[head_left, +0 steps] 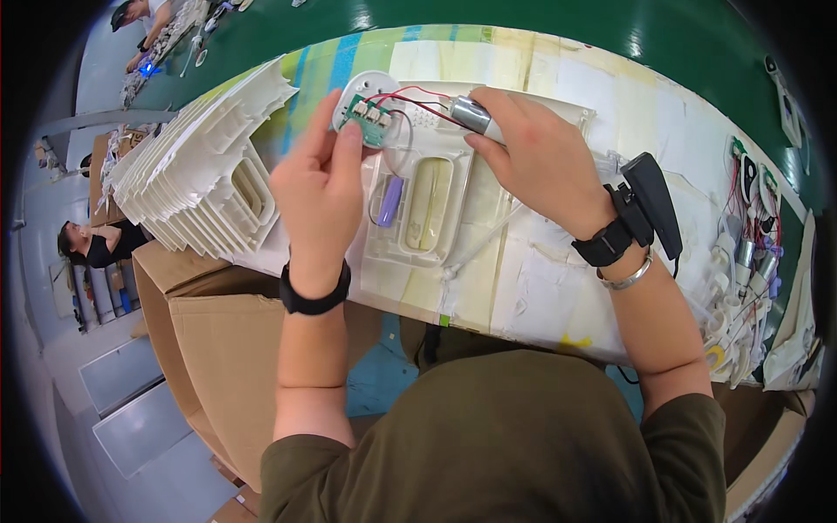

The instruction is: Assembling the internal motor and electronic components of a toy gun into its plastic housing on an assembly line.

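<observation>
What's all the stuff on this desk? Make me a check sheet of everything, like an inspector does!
Surface: worktable covered with pale, taped-down sheets, worn and stained.
Job's things: green circuit board with red and black wires, a small silver motor, and a white plastic tray below with a purple piece in a slot.
Clutter: stack of white plastic trays on the left; pile of wired small parts on the right.
Grips: left hand pinches the circuit board; right hand holds the motor.
Cables: red and black wires join board and motor.
Surroundings: cardboard boxes beside the table; other people nearby.
</observation>
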A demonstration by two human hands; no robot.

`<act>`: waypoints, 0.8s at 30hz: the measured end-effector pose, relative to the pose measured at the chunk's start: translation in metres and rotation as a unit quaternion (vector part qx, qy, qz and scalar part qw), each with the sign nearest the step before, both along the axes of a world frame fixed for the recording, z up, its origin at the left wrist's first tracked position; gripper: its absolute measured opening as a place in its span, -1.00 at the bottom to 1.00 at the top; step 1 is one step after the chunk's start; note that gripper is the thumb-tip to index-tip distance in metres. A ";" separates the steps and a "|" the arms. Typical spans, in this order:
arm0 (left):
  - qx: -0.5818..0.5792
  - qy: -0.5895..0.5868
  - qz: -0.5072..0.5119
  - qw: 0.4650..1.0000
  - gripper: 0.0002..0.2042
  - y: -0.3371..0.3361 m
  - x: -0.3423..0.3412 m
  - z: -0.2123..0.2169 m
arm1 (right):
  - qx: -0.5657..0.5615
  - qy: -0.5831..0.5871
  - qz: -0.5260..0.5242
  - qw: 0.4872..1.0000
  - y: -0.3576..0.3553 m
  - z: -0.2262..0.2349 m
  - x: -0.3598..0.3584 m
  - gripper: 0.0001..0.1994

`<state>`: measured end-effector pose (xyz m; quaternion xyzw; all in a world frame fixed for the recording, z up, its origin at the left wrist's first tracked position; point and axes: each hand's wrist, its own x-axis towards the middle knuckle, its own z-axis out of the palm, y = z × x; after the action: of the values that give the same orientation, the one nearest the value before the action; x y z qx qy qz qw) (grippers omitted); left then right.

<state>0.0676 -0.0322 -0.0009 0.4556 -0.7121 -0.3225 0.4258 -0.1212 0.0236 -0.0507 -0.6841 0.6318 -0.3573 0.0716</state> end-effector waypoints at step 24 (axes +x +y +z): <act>-0.288 -0.321 0.066 0.900 -0.66 -0.015 0.001 -0.043 | 0.021 -0.003 -0.013 1.000 0.001 0.006 0.002 -0.74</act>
<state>0.0686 -0.0470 -0.0434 0.4379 -0.8402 0.0900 0.3070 -0.1188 0.0247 -0.0447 -0.6729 0.6480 -0.3469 0.0837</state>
